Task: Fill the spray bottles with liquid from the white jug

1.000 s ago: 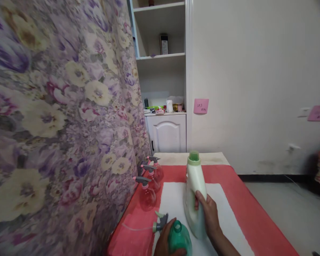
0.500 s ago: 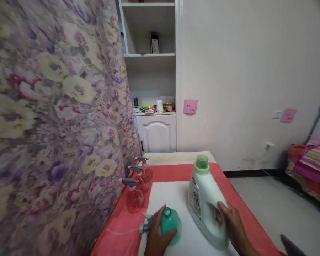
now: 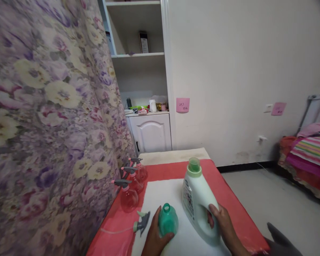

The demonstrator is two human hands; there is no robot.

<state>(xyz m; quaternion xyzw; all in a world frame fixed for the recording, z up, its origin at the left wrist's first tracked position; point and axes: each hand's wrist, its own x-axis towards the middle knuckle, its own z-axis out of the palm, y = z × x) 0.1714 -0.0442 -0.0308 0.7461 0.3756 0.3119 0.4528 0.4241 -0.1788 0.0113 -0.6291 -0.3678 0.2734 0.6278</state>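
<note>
My left hand [image 3: 158,233] is wrapped round a green spray bottle [image 3: 168,221] whose neck is uncapped. My right hand [image 3: 224,224] grips the handle of a large pale laundry detergent jug [image 3: 198,204], which stands upright with a green cap [image 3: 194,165] on top. Left of the green bottle lies a grey and green spray nozzle [image 3: 142,223] with a thin clear tube stretching leftward. Several clear pink spray bottles [image 3: 129,199] with grey trigger heads form a row at the table's left side.
A white sheet [image 3: 160,192] lies over the red tablecloth [image 3: 168,170]. The floral curtain [image 3: 56,142] hangs close along the left. Beyond the table stand a white cabinet [image 3: 150,133] and a wall; a bed [image 3: 306,160] is at far right.
The view has turned slightly right, so everything sits further left. Both hands keep their holds, and the spray nozzle shows more fully beside my left hand.
</note>
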